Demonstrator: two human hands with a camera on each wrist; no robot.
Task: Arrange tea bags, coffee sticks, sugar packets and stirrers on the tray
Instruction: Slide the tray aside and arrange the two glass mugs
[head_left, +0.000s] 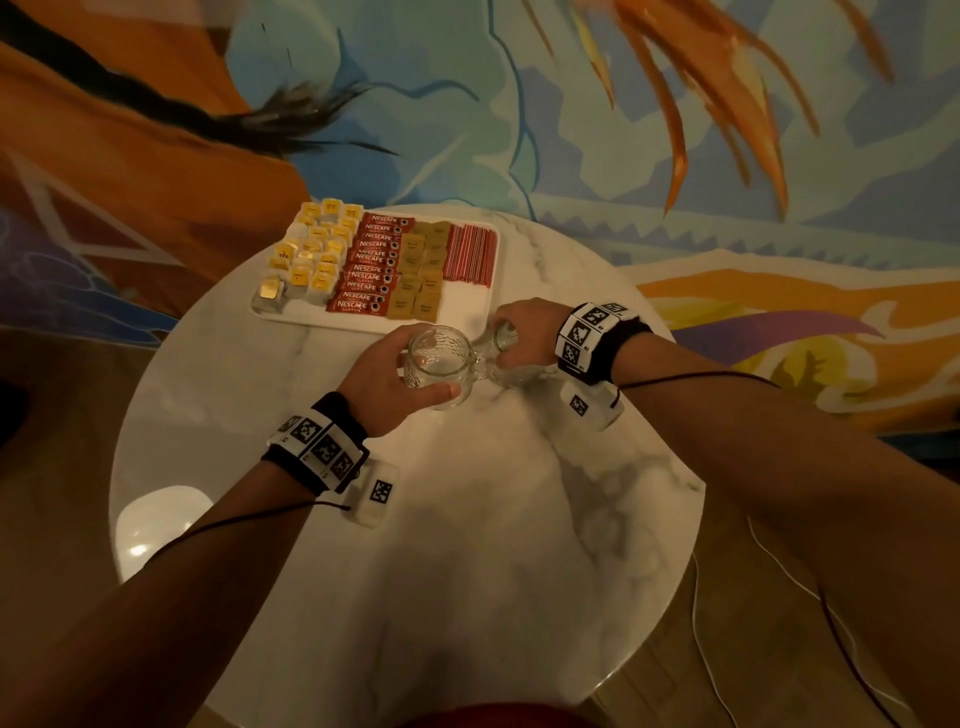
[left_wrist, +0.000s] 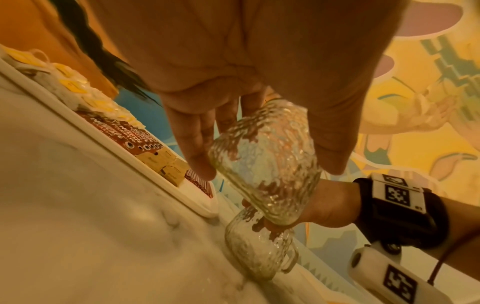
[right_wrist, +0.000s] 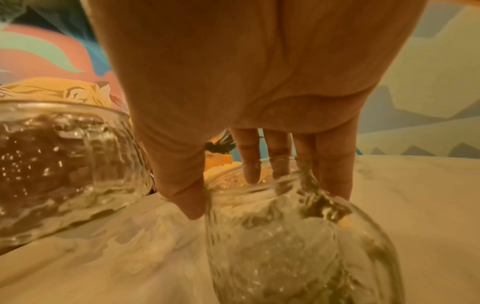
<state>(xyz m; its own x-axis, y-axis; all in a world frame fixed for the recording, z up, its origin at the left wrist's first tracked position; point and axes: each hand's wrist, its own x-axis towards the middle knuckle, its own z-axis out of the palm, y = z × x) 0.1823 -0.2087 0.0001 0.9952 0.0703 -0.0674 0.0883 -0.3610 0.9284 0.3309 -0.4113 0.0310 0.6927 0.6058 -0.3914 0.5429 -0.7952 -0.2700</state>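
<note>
Item: tray (head_left: 470, 306), just beyond my fingers, holding tea bags (head_left: 306, 254), coffee sticks (head_left: 371, 265), sugar packets (head_left: 421, 270), stirrers (head_left: 471, 253) in rows; arranging looks done. My left hand (head_left: 384, 382) clasps one glass mug (head_left: 434, 364), my right hand (head_left: 524, 332) another mug (head_left: 506, 340), on the counter (head_left: 467, 519)

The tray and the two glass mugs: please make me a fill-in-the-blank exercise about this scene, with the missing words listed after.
1. Each of the hands grips one textured glass ____.
2. On the white tray, the red Nescafe coffee sticks lie between the yellow-tagged tea bags and the brown ____ packets.
3. The red stirrers lie at the tray's ____ end.
4. The left hand holds its mug above the round ____ table.

Missing words: mug; sugar; right; marble
</note>
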